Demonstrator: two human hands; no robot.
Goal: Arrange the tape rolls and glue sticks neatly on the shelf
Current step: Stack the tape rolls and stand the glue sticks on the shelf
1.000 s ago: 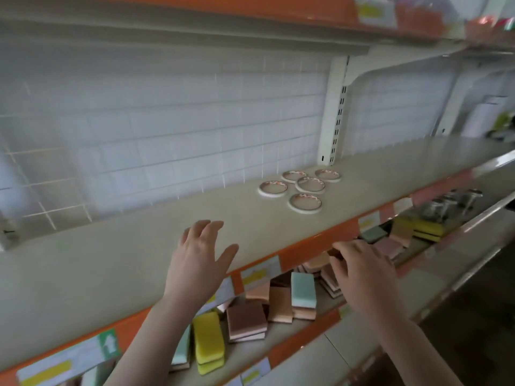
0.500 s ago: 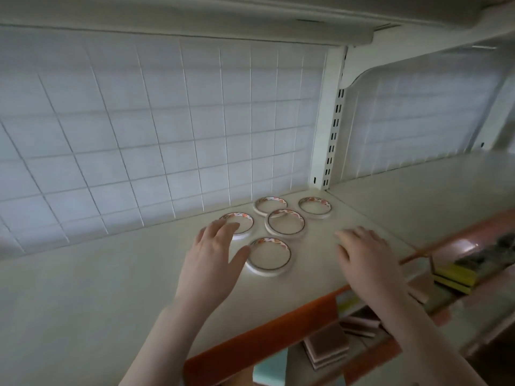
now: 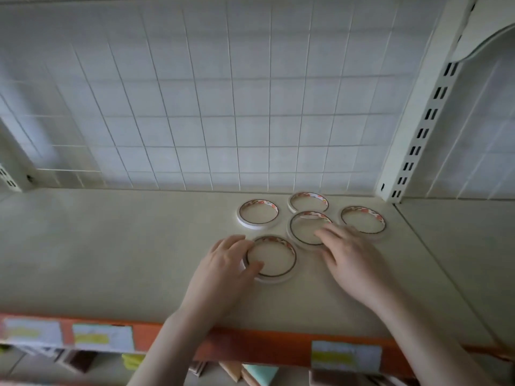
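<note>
Left hand point(image 3: 223, 263) curls fingers and thumb round the nearest roll point(image 3: 269, 259) on the shelf point(image 3: 111, 246); right hand point(image 3: 354, 260), fingers spread, hovers over the middle roll point(image 3: 309, 227). Crowded rolls risk being knocked askew.

Dim, flat light; motion blur and wide-angle bending at edges

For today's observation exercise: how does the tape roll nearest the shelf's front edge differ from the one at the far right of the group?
The front tape roll is being touched: the left hand curls over its left rim. The far-right tape roll lies untouched, just beyond the right hand. The front roll sits nearer the shelf's orange edge, the far-right roll nearer the slotted upright. Both lie flat and look alike.
</note>
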